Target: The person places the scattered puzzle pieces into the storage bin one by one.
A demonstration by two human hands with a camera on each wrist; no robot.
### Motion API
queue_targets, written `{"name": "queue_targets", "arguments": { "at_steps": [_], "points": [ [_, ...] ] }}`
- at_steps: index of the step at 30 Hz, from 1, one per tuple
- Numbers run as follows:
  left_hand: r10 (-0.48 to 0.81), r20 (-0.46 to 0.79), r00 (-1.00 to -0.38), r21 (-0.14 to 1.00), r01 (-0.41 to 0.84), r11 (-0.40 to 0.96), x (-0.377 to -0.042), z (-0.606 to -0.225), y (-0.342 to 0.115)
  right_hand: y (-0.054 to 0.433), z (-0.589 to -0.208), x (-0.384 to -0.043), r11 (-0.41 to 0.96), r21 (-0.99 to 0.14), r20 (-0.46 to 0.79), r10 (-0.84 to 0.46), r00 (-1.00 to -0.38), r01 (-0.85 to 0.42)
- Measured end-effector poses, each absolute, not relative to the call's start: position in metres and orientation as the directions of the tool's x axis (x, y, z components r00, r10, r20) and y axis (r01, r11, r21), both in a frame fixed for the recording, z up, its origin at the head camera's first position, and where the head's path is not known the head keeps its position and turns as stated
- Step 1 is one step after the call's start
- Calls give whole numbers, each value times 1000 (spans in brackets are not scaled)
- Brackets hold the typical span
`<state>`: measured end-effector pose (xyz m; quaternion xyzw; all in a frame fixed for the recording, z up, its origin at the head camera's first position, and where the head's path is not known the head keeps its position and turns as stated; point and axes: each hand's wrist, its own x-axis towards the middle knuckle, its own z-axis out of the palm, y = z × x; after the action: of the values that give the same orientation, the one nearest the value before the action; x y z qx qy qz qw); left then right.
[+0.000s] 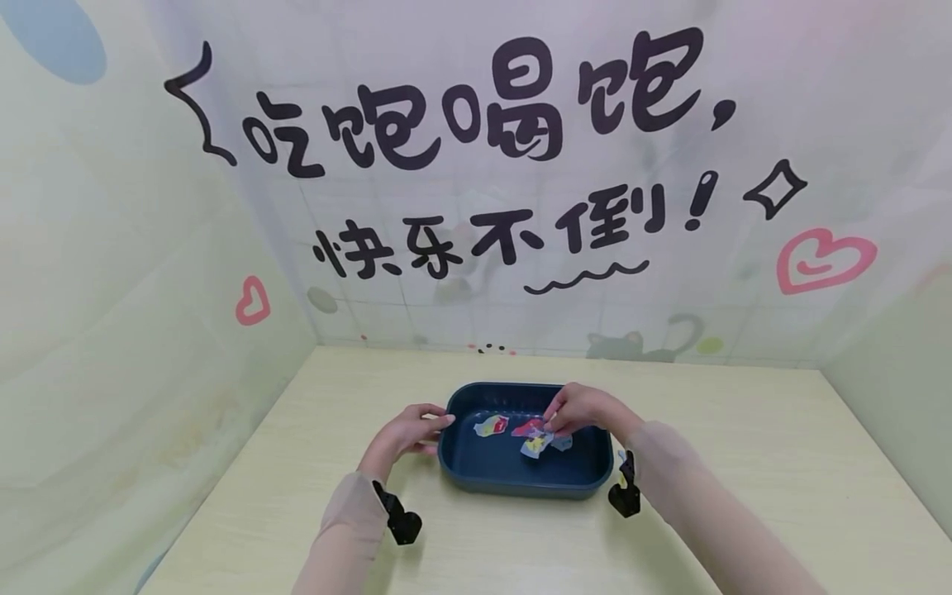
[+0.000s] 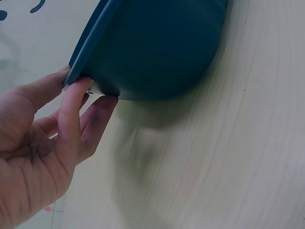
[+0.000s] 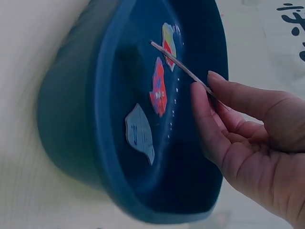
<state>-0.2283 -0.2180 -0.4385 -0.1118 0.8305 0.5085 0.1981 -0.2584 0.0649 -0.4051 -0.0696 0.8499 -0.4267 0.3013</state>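
A dark blue oblong basin (image 1: 521, 487) is in front of me on the table. My left hand (image 1: 411, 430) grips its left end, with the thumb at the rim and fingers against the outside wall (image 2: 157, 57). Over the basin, my right hand (image 1: 583, 409) pinches a thin flat fish-shaped cutout (image 1: 534, 446), white and yellow on top and edge-on in the right wrist view. Below it in the basin lie a yellow-and-red fish cutout (image 3: 168, 45), a red one (image 3: 158, 88) and a light blue one (image 3: 139, 131).
The pale wood-grain table (image 1: 297, 487) extends around the basin. Behind it hangs a printed cloth backdrop (image 1: 461, 314) with black lettering, and cloth also covers both sides. A small blue-and-yellow piece (image 1: 622, 478) shows beside the right wrist's black camera (image 1: 625, 499).
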Motion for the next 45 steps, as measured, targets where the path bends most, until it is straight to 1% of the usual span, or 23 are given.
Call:
{"name": "queue_targets", "arguments": {
  "at_steps": [6, 10, 16, 21, 26, 33, 36, 42, 45],
  "points": [
    [18, -450, -893, 798, -393, 456, -229, -440, -219, 52, -412, -256, 608, -781, -436, -367, -822, 143],
    [11, -451, -892, 797, -397, 455, -230, -440, -220, 43, -418, -254, 579, -793, -447, -342, -827, 189],
    [8, -449, -894, 796, -395, 459, -229, -439, -219, 29, -426, -249, 538, -807, -479, -355, -803, 244],
    [8, -446, -895, 797, -393, 459, -229, -440, -218, 23, -430, -244, 540, -803, -497, -370, -785, 253],
    [9, -441, -897, 804, -390, 449, -229, -440, -217, 19, -436, -242, 564, -787, -508, -359, -783, 252],
    [6, -449, -894, 799, -398, 451, -229, -438, -216, 27, -433, -242, 630, -750, -511, -357, -782, 202],
    [3, -452, -892, 796, -401, 453, -230, -438, -216, 35, -430, -242, 638, -745, -505, -347, -790, 196],
    [10, -452, -892, 796, -399, 456, -231, -438, -217, 57, -424, -244, 607, -768, -488, -350, -799, 203],
    [15, -453, -891, 798, -398, 453, -230, -438, -218, 70, -419, -244, 579, -792, -475, -383, -792, 195]
  ]
}}
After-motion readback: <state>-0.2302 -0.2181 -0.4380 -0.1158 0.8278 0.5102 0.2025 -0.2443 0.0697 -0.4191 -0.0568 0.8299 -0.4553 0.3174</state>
